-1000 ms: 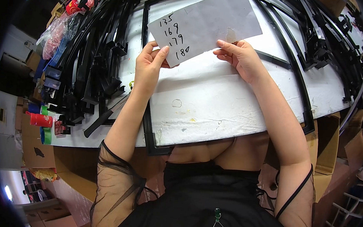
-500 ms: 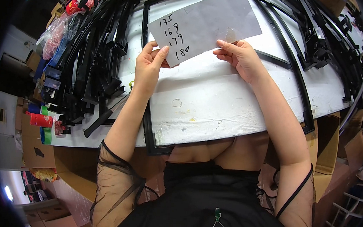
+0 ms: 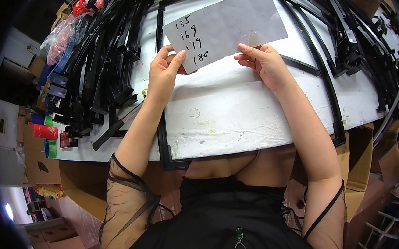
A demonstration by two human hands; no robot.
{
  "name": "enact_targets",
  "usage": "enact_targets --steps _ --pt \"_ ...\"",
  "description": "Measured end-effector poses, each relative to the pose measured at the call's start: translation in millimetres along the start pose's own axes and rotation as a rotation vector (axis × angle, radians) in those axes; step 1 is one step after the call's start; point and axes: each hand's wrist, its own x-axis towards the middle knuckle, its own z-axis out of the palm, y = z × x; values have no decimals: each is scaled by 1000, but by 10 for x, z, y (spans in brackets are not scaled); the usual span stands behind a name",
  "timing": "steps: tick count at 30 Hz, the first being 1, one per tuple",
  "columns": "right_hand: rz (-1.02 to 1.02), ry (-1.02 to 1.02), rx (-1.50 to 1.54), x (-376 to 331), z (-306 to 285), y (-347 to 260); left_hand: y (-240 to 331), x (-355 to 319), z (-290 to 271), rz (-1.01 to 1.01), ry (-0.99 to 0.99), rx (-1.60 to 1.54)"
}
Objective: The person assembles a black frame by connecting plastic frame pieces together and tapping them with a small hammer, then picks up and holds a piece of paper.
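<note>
Both hands hold up a grey-white sheet of paper (image 3: 231, 21) above the table. Several handwritten numbers in black run down its left part, and a torn scrap sticks to it near the right thumb. My left hand (image 3: 166, 68) pinches the lower left corner, thumb on the near face. At the lower right edge my right hand (image 3: 263, 61) grips between thumb and fingers; the fingertips behind the paper are hidden. Under the sheet, a large black rectangular frame (image 3: 334, 95) lies on the white tabletop (image 3: 228, 117), its near edge jutting past the table's front.
Black metal profiles (image 3: 103, 65) are heaped on the left, and more black profiles (image 3: 342, 42) on the right. A dark-handled knife (image 3: 109, 134) lies by my left forearm. A red cup (image 3: 44, 131) stands at the left edge. Cardboard boxes (image 3: 358, 160) sit below the table's right side.
</note>
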Motion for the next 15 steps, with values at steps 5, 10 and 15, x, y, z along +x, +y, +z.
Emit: enact_targets --steps 5,10,15 --pt "-2 -2 -11 -13 -2 -6 -20 2 0 10 -5 -12" --pt "-2 -26 5 4 -11 15 -33 3 -18 13 -9 -10" --pt "-6 -36 37 -8 -11 -11 -32 16 -19 4 3 -23"
